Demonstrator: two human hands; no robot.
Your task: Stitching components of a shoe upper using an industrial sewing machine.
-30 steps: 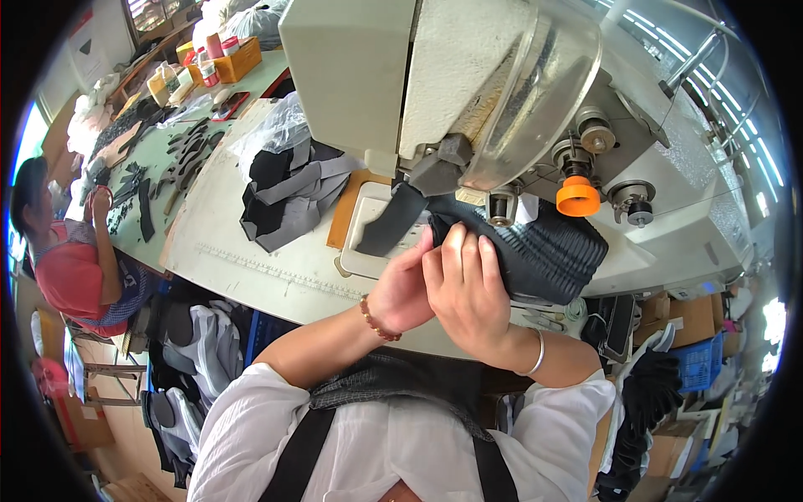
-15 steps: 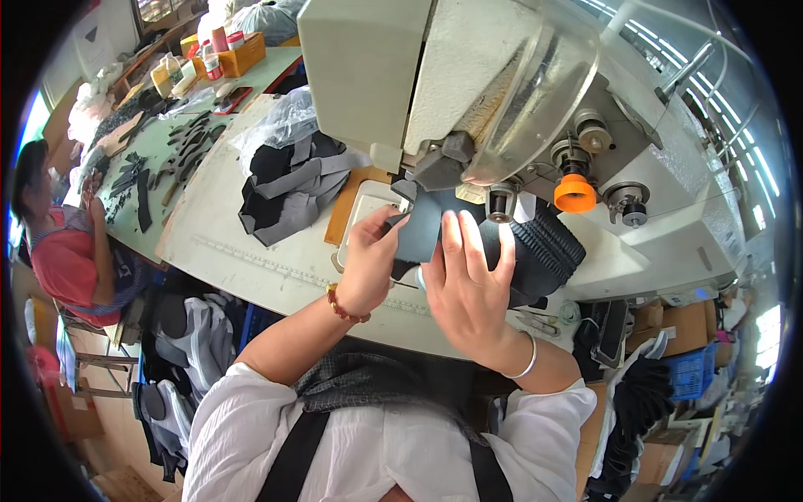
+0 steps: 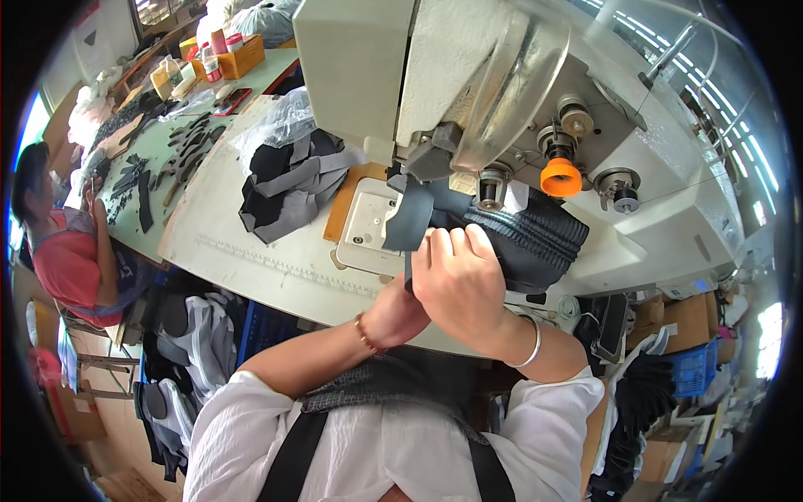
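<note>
A dark blue-grey fabric piece [image 3: 408, 219] curves over the pale sewing bed at the machine's needle area. My right hand [image 3: 460, 280] is closed on its near side, knuckles up and fingers curled under. Below and partly behind it is my left hand [image 3: 397, 316], its fingers mostly hidden; a dark edge of the fabric comes up out of its grip. The two hands touch. Right of them lies a ribbed black fabric bundle [image 3: 544, 243] under the machine arm. The sewing machine [image 3: 355, 71] stands over the work, with a metal bobbin-like part [image 3: 492, 188] close above my right hand.
Grey and black fabric strips [image 3: 297, 184] lie heaped at left beside a plastic bag [image 3: 280, 121]. An orange cone-shaped part [image 3: 560, 177] sits on the machine's front. At far left a person [image 3: 71, 251] sits by a green table [image 3: 159, 192]. A blue crate [image 3: 694, 368] stands at right.
Both hands have drawn nearer to me and together. My right hand has gone from lying flat on the fabric to gripping it. The fabric now curls upward, baring more of the pale sewing bed.
</note>
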